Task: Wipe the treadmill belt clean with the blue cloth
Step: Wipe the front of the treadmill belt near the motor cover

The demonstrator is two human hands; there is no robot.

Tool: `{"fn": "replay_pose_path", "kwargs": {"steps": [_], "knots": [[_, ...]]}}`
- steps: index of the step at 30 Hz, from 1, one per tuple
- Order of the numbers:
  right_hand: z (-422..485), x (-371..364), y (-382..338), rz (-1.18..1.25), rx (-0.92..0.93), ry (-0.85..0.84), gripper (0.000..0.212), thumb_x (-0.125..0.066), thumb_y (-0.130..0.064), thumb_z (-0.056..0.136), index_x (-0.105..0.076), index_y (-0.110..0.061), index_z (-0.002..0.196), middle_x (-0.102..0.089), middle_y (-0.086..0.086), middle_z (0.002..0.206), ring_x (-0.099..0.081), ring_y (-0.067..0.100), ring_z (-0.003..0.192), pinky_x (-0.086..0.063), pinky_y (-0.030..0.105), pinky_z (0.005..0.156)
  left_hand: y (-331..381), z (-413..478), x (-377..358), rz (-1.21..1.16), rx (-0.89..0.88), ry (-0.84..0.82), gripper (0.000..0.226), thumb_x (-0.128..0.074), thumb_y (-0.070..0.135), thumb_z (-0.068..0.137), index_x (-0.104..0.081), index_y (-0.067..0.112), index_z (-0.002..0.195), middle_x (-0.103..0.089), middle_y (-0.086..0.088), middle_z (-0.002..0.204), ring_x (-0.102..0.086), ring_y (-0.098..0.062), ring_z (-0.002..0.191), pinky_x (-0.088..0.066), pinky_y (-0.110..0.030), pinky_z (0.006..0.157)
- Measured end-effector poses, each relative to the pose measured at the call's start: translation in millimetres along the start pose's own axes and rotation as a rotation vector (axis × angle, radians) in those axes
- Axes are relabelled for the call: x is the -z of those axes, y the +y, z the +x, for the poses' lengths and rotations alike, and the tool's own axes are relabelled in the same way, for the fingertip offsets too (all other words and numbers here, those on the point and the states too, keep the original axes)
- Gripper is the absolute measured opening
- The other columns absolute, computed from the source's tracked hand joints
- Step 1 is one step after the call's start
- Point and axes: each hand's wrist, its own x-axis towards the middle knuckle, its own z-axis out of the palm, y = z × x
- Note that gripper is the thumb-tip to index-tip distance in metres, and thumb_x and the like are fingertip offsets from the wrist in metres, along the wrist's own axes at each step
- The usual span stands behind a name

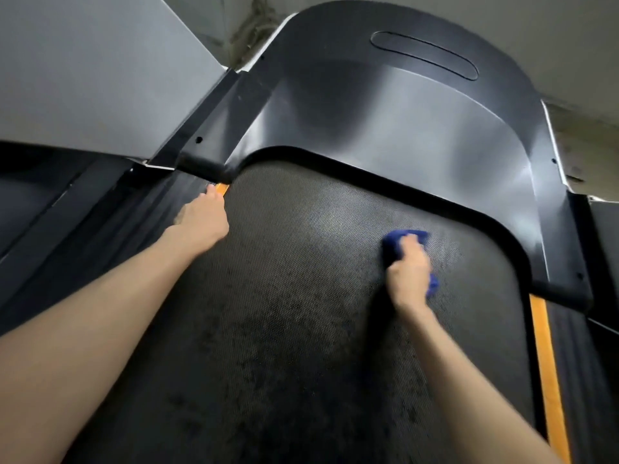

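Fingers (pixel 411 245) of the right hand (pixel 410 272) were curled around the blue cloth (pixel 400 242). The cloth was bunched into a wad and pressed on the treadmill belt (pixel 301 296), toward its front right part. It looked soft, light and easy to squeeze. I judge that loose edges would fold and slip, so a grip around the middle of the wad, with the palm pushing down, seemed best. One corner of it showed below the hand, on the outer side.

The left hand (pixel 201 222) lay with fingers stretched at the left edge of the belt, its tips touching the orange strip (pixel 221 188). It held nothing and seemed to give support.

The belt was dark and finely textured, with darker blotches in its middle and nearer part, so probably much wiping was left to do. Ahead rose the smooth black motor cover (pixel 385 105). Along the right side ran the right orange strip (pixel 546 356). Beyond were a grey panel (pixel 83 61) and a pale wall (pixel 569 35).
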Motion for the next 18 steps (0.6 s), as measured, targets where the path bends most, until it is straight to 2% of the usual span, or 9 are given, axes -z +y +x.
{"fn": "replay_pose_path", "kwargs": {"steps": [3, 5, 6, 8, 10, 11, 13, 16, 18], "knots": [[-71, -32, -21, -0.003, 0.666, -0.285, 0.057, -0.034, -0.001, 0.071, -0.057, 0.005, 0.123, -0.054, 0.02, 0.132, -0.046, 0.032, 0.126, -0.022, 0.027, 0.11, 2, -3, 2, -0.012, 0.024, 0.01, 0.06, -0.04, 0.004, 0.089, -0.016, 0.003, 0.144, -0.041, -0.023, 0.137, -0.044, -0.044, 0.122, -0.038, -0.048, 0.095], [-63, -22, -8, -0.121, 0.949, -0.39, 0.063, -0.032, -0.006, 0.069, -0.056, 0.0, 0.127, -0.051, 0.013, 0.137, -0.043, 0.023, 0.128, -0.02, 0.025, 0.112, 2, -7, 2, -0.027, 0.023, 0.011, 0.056, -0.039, 0.004, 0.09, -0.019, 0.003, 0.142, -0.041, -0.022, 0.137, -0.043, -0.043, 0.122, -0.037, -0.048, 0.096], [-44, -12, -2, -0.157, 0.964, -0.36, 0.064, -0.031, -0.003, 0.068, -0.056, -0.001, 0.127, -0.051, 0.013, 0.137, -0.042, 0.022, 0.13, -0.02, 0.023, 0.112, 2, -8, 3, -0.03, 0.017, 0.019, 0.054, -0.038, 0.004, 0.09, -0.021, 0.003, 0.141, -0.042, -0.021, 0.136, -0.044, -0.043, 0.122, -0.037, -0.048, 0.095], [0, 11, 10, -0.151, 0.617, -0.232, 0.061, -0.033, 0.008, 0.068, -0.056, 0.004, 0.125, -0.051, 0.02, 0.135, -0.044, 0.032, 0.128, -0.024, 0.025, 0.108, 1, -7, 3, -0.031, -0.002, 0.019, 0.055, -0.04, 0.003, 0.09, -0.021, 0.003, 0.141, -0.043, -0.021, 0.135, -0.045, -0.043, 0.121, -0.038, -0.048, 0.094], [15, 17, 4, -0.066, 0.217, -0.119, 0.045, -0.037, 0.01, 0.071, -0.06, 0.01, 0.11, -0.057, 0.027, 0.12, -0.052, 0.042, 0.112, -0.033, 0.034, 0.095, -1, -6, 2, -0.02, -0.02, 0.004, 0.057, -0.042, 0.003, 0.088, -0.021, 0.002, 0.141, -0.042, -0.022, 0.135, -0.045, -0.043, 0.121, -0.038, -0.048, 0.094], [1, 12, -8, -0.055, 0.208, -0.103, 0.038, -0.037, 0.003, 0.071, -0.06, 0.007, 0.101, -0.06, 0.025, 0.108, -0.055, 0.04, 0.102, -0.037, 0.039, 0.088, -2, -5, 3, -0.014, -0.026, -0.005, 0.058, -0.042, 0.003, 0.088, -0.02, 0.002, 0.141, -0.041, -0.022, 0.136, -0.045, -0.043, 0.121, -0.038, -0.048, 0.095], [-51, -2, -23, -0.057, 0.519, -0.234, 0.036, -0.038, -0.01, 0.075, -0.063, -0.006, 0.1, -0.064, 0.014, 0.102, -0.058, 0.03, 0.097, -0.042, 0.038, 0.085, -2, -5, 3, -0.014, -0.03, -0.016, 0.062, -0.044, 0.003, 0.087, -0.018, 0.002, 0.143, -0.041, -0.021, 0.136, -0.045, -0.042, 0.12, -0.039, -0.047, 0.094], [-88, -4, -14, -0.107, 1.126, -0.499, 0.053, -0.036, -0.007, 0.075, -0.062, -0.005, 0.121, -0.058, 0.01, 0.131, -0.05, 0.022, 0.121, -0.036, 0.031, 0.105, -2, -7, 4, -0.01, -0.039, -0.016, 0.062, -0.043, 0.002, 0.087, -0.018, 0.003, 0.143, -0.042, -0.021, 0.134, -0.047, -0.041, 0.118, -0.04, -0.047, 0.091], [-44, -5, -3, -0.172, 1.071, -0.384, 0.057, -0.033, -0.005, 0.074, -0.061, -0.004, 0.124, -0.055, 0.01, 0.133, -0.051, 0.026, 0.123, -0.038, 0.035, 0.106, -3, -6, 5, 0.02, -0.049, -0.031, 0.061, -0.042, 0.002, 0.088, -0.018, 0.003, 0.143, -0.039, -0.02, 0.138, -0.046, -0.04, 0.12, -0.039, -0.046, 0.093]]}}
